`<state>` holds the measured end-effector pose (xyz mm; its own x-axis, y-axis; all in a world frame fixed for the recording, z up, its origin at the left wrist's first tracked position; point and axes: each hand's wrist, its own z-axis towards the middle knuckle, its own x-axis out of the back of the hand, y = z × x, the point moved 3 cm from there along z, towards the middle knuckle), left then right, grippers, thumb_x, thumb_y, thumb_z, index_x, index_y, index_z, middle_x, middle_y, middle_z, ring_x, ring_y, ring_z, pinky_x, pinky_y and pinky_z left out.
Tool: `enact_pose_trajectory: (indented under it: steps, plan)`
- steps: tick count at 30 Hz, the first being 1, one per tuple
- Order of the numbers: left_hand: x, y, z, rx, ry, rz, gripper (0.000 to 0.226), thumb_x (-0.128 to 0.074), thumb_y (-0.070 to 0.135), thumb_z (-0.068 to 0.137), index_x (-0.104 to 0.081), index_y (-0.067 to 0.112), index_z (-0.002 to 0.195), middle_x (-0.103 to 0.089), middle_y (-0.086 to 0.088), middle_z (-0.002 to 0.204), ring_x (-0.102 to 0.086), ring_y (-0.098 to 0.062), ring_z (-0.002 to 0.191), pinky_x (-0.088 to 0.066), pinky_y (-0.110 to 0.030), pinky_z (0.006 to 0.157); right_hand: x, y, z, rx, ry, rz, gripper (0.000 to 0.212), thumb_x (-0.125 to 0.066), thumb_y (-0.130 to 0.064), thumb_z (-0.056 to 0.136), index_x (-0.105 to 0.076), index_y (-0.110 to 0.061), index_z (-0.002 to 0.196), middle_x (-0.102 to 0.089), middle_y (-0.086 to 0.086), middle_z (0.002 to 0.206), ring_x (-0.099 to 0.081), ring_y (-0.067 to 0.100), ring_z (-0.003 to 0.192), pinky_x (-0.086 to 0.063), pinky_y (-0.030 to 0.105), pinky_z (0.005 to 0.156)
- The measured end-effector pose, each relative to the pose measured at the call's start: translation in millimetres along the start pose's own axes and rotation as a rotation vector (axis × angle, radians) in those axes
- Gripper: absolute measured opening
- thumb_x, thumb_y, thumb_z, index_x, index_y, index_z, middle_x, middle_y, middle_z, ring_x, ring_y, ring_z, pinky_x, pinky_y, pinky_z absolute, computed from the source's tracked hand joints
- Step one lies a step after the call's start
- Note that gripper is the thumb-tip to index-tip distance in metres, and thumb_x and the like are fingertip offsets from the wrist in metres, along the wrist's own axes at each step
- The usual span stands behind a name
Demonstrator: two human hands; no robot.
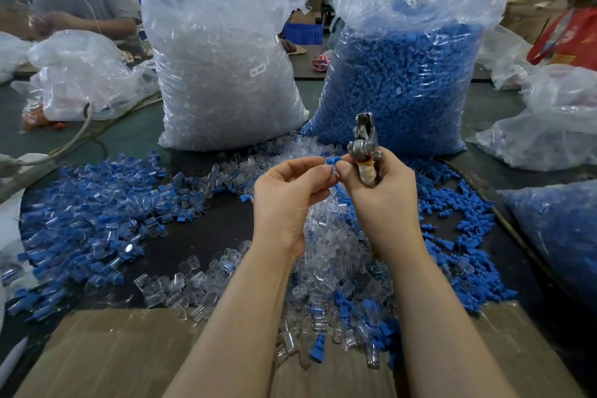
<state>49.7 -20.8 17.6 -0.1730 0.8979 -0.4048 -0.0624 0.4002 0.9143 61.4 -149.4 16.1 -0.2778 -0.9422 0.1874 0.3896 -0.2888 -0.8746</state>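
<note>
Across the dark table (206,226), far side: two tall clear sacks stand side by side.
Left sack (223,68): filled with clear plastic pieces.
Right sack (400,81): filled with blue pieces.
Cardboard (113,352): lies flat at the near edge, under both forearms.
Left heap (97,213): mixed blue-and-clear pieces, spread wide.
Clear heap (326,255): lies below and between the hands.
Blue heap (458,203): loose blue plugs to the right.
Left hand (284,197): raised over the clear heap, fingers curled, thumb and forefinger pinching the blue piece.
Right hand (381,194): thumb tip touching the same piece; other fingers wrapped round the pliers' handle.
Pliers (365,142): metal, nose pointing up and away.
Blue piece (332,161): held between the two hands' fingertips, above the table.
</note>
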Motion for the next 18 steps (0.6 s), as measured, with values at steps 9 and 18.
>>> enact_pose_trajectory:
  steps: [9,18]
  plan:
    - [-0.9,3.9,-2.2,-0.198,0.064,0.186,0.013,-0.075,-0.002,0.079,-0.073,0.011,0.079,-0.075,-0.005,0.075,-0.074,-0.019,0.076,-0.052,-0.015,0.063,-1.5,-3.7,-0.5,0.005,-0.033,-0.078,0.018,-0.064,-0.037,0.081,-0.064,-0.02,0.085,-0.066,-0.006,0.072,-0.063,0.02,0.072,-0.053,0.051,0.069]
    - [2.0,1.6,0.5,-0.31,0.116,0.401,0.009,-0.079,0.012,0.081,-0.072,0.016,0.077,-0.073,0.001,0.072,-0.072,-0.017,0.073,-0.06,-0.029,0.071,1.6,-3.4,0.6,-0.047,-0.122,-0.071,0.009,-0.063,-0.033,0.08,-0.067,-0.025,0.084,-0.068,-0.004,0.073,-0.064,0.024,0.073,-0.055,0.052,0.071]
